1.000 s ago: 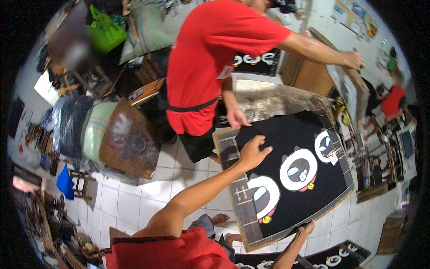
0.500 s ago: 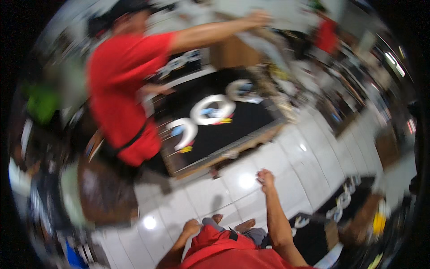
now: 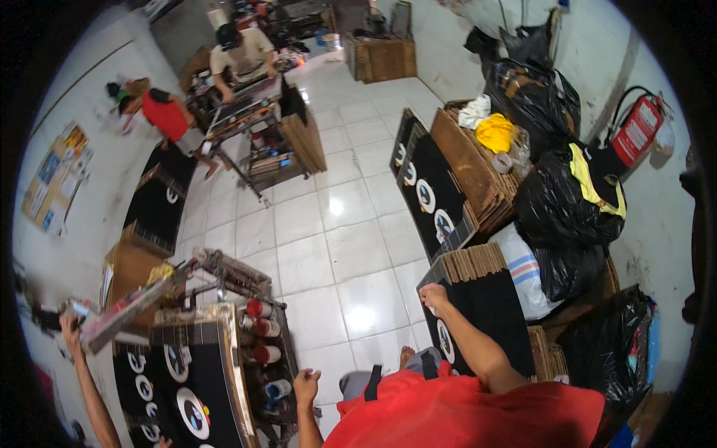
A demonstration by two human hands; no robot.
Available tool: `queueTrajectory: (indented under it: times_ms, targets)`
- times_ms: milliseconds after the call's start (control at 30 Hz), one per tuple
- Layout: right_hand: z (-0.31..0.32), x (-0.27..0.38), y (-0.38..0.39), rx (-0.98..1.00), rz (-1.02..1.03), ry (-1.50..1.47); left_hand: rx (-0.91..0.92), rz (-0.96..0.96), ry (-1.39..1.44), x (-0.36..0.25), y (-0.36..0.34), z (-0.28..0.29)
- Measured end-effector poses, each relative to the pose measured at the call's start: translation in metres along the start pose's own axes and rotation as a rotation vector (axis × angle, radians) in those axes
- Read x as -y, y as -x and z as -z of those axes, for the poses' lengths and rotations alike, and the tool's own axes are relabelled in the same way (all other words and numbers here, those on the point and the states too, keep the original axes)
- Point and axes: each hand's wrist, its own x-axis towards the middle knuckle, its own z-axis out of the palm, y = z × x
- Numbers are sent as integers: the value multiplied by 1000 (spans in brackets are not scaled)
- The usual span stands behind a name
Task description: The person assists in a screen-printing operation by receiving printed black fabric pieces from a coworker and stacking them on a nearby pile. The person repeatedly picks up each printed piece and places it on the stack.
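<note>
Black-cloth-covered boards [image 3: 489, 299] are stood packed together on the right, brown edges [image 3: 474, 263] bared. A white-ringed print [image 3: 446, 341] can be spotted, left side.

I am standing on a floor [image 3: 336, 254] of pale tiles that are catching bright reflections. On the left a white wall [image 3: 82, 104] is bearing pinned papers [image 3: 56, 179]; on the right a red fire extinguisher [image 3: 636, 128] is hanging against a second pale wall [image 3: 448, 67]. A brown cabinet [image 3: 385, 61] is standing far off.

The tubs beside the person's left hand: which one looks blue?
The blue tub is the lowest one in the picture, nearest the left hand. The other tubs above it show red instead.
</note>
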Motion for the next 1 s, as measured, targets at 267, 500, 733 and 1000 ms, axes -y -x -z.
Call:
queueTrajectory:
  times_ms: [267,500,733,1000]
  targets:
    - [48,66,-176,-232,63,105,277,-88,26,-157,-178,-92]
    - [72,158,-328,-503,66,339,371,-483,-307,-362,-446,-142]
    - [116,236,-423,-551,-114,268,614,-947,-774,-674,-624,-326]
    - [157,271,-552,-505,-273,604,791,-1437,-1038,-809,-690,-597]
